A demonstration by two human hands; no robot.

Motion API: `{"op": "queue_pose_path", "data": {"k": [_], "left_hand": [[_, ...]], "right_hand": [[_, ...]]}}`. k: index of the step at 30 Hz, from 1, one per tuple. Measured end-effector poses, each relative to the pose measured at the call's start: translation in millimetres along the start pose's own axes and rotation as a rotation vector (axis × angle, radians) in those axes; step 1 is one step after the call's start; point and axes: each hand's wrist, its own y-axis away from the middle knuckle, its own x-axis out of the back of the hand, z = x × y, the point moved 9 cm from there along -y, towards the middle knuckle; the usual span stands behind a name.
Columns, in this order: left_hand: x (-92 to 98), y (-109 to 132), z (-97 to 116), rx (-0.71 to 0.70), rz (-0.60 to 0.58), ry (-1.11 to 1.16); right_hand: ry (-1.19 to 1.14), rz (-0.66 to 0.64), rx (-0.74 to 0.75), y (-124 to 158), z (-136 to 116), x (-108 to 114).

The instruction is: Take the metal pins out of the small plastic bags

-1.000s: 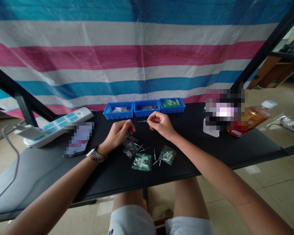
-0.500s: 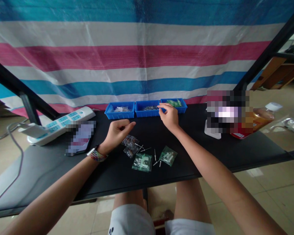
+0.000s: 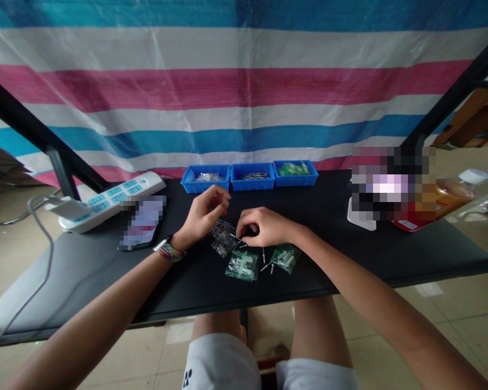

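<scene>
Your camera looks forward and down from your head, close above the black table (image 3: 325, 206), with your left hand (image 3: 203, 214) and right hand (image 3: 266, 226) near the middle and the striped sheet (image 3: 248, 86) across the top.

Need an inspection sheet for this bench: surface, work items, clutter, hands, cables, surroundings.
Surface: black table, smooth-looking, in use.
Work items: three blue trays in a row at the back, holding clear packets, metal pins and green bags, left to right; nearer, two green bags, clear bags and loose pins.
Clutter: phone at left; bottle and a pixelated item at right.
Left hand: beside the clear bags, thumb apart; nothing seen in it.
Right hand: fingers curled at the loose pins; grip unclear.
Cables: gray cable from the plug in the power strip.
Surroundings: striped sheet behind; tiled floor.
</scene>
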Motion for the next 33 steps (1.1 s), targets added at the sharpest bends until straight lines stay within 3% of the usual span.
{"op": "queue_pose_path", "data": {"k": [6,11,16,19,23,33], "left_hand": [[-1.8,0,-1,0.007,-0.022,-0.035],[-1.9,0,-5,0.013,-0.044,-0.04],[-16.7,1,0,0.028,-0.205,-0.091],[-22.8,1,4,0.04,-0.242,-0.106],[-21.5,1,8,0.015,-0.206,-0.118],[-10.1,-1,-3,0.008,-0.106,-0.122]], "right_hand": [[0.076,-0.01,-0.071,1,14,0],[-0.042,0.014,-0.086,0,24,12],[-0.281,0.226,-0.196,2,45,37],[-0.417,0.395,-0.257,4,55,48],[-0.499,0.526,-0.294,7,60,50],[-0.513,0.508,-0.297,5,60,42]]}}
